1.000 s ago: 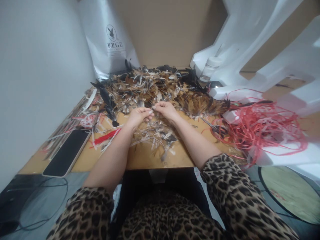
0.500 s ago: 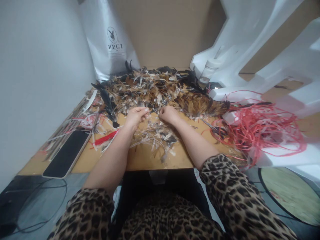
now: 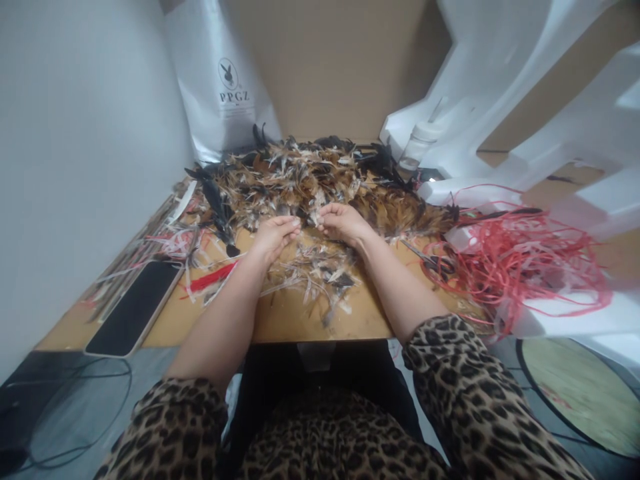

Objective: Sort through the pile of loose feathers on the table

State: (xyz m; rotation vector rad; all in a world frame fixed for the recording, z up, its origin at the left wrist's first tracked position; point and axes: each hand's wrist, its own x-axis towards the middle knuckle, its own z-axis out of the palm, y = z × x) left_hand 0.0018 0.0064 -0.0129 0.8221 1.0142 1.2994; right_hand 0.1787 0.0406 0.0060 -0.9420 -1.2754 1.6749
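Note:
My left hand (image 3: 274,239) is closed in a pinch at the front edge of a wide feather pile (image 3: 295,170), brown, black and whitish. Whatever its fingertips hold is too small to make out. A short gap to the right, my right hand (image 3: 343,223) pinches thumb against fingers, its tips over pale feathers of the pile; what lies between them is unclear. Below both hands, loose feather scraps (image 3: 320,270) and thin pale strips are scattered on the yellowish table (image 3: 295,323). One long black feather (image 3: 216,200) lies left of my left hand.
On the left lie a phone (image 3: 134,308), a red bundle of strands (image 3: 213,277) and thin sticks (image 3: 130,257). Black scissors (image 3: 437,265) rest beside tangled red strips (image 3: 535,260) on the right. Behind stand a white printed bag (image 3: 225,87) and a clear jar (image 3: 417,143).
My right hand has turned and lifted slightly, so its thumb and fingertips now show in a pinch toward the pile. My left hand has barely shifted.

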